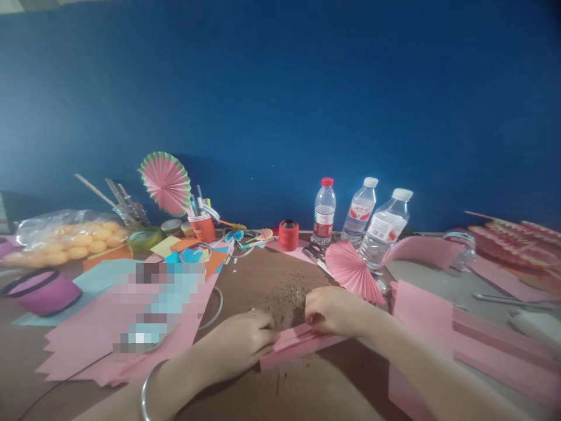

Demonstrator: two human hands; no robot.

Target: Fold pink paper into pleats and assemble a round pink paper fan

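A narrow folded strip of pink paper (291,347) lies at the front middle of the brown table (252,275). At its left end, my left hand (248,339) grips it with curled fingers; a ring and a silver bangle show on that arm. My right hand (328,310) bends over the strip's right part, its fingers pressed together on the paper. Just behind my right hand stands a pleated pink paper fan (353,272). Small dark crumbs (287,295) are scattered on the table behind the strip.
Pink sheets (100,327) lie at the left, with a bag of orange balls (83,240) behind. Three bottles (324,216), a red thread spool (288,235) and a cup of pens (202,228) stand along the back. More pink paper (423,316) lies right.
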